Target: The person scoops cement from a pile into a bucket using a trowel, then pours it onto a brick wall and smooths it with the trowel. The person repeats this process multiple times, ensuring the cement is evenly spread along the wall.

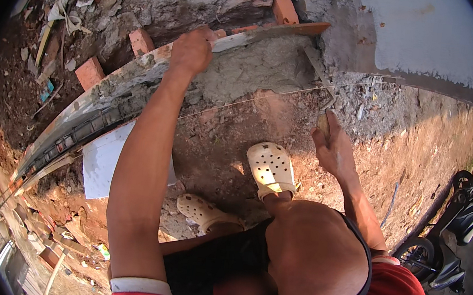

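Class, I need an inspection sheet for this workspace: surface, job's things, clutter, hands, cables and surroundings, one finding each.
Surface: bare brown soil, partly sunlit.
Job's things: wet grey mortar beside a long board; red bricks along the board's far side; trowel at the mortar's right end.
Clutter: rubble upper left; white sheet partly behind the left forearm.
Hands: left hand grips the board's edge; right hand holds the trowel's handle.
Cables: none certain; pale string runs along the mortar's near side.
Surroundings: motorcycle at right; pale wall upper right.

Slanted trowel [318,68] at grey mortar [250,68]; long, smeared board [156,58] alongside.
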{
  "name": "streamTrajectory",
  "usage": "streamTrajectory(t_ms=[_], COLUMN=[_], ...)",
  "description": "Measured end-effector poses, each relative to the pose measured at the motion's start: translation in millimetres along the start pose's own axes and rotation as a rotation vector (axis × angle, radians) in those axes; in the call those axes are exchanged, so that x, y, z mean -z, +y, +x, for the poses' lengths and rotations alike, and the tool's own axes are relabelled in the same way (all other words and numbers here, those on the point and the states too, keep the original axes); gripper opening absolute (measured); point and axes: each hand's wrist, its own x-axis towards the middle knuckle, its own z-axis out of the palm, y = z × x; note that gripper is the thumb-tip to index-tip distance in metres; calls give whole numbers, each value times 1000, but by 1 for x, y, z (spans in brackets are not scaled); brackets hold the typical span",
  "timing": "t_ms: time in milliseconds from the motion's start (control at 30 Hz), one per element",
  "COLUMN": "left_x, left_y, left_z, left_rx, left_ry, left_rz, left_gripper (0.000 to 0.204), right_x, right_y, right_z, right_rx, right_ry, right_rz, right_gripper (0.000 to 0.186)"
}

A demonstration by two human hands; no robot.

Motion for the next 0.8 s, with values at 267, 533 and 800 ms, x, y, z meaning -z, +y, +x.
streamTrajectory(t_ms=[267, 533, 800], left_x=[-1, -4, -4], left_y=[-1, -1, 2], left_z=[3, 1, -2], left_rx=[48, 54, 24], left_ry=[-17, -26, 10], left_rz=[-17, 1, 4], left_gripper=[24, 21, 23], right_x=[8, 3, 12], right_y=[0, 12, 13], right_z=[31, 24, 30], right_rx=[128, 159, 175], right_ry=[57, 5, -2], right_rz=[-331, -369, -484], right_gripper=[46, 46, 50])
